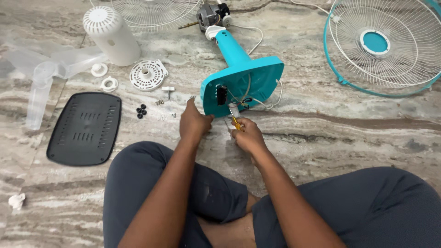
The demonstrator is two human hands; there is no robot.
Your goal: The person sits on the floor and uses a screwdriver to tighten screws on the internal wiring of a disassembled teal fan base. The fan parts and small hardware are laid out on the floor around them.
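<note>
On the marble floor (pixel 349 138), in front of the crossed legs (pixel 193 197) of a seated person, a dismantled fan is laid out in parts.

Base (pixel 243 85): teal, tipped on its side, open underside turned toward the person, wires (pixel 271 98) hanging out; its neck runs up to the motor (pixel 209 17) at the top of the view.

Left hand (pixel 194 123): set against the lower left corner of the base, fingers curled and pressed together on the rim.

Right hand (pixel 248 135): just below the base opening, fingers closed in a pinch on a screwdriver (pixel 235 121) with a yellow handle, its tip pointed up toward a small white part (pixel 233 108) among the wires. Whether the tip touches that part cannot be told.

Bottom cover (pixel 85 128): black, slotted, flat on the floor, well apart to the left.

Small parts: black rubber feet (pixel 141 111), screws (pixel 160 102), a white disc (pixel 148 75), two white rings (pixel 104 77), all between the cover and the base.

Motor housing (pixel 110 34): white, domed, lying at upper left.

Blade (pixel 46 69): clear plastic, at far left.

Grilles: one with a teal rim (pixel 383 46) at upper right; a second (pixel 154 13), white, at the top edge beside the motor.

White scrap (pixel 17 200): lower left, alone.
</note>
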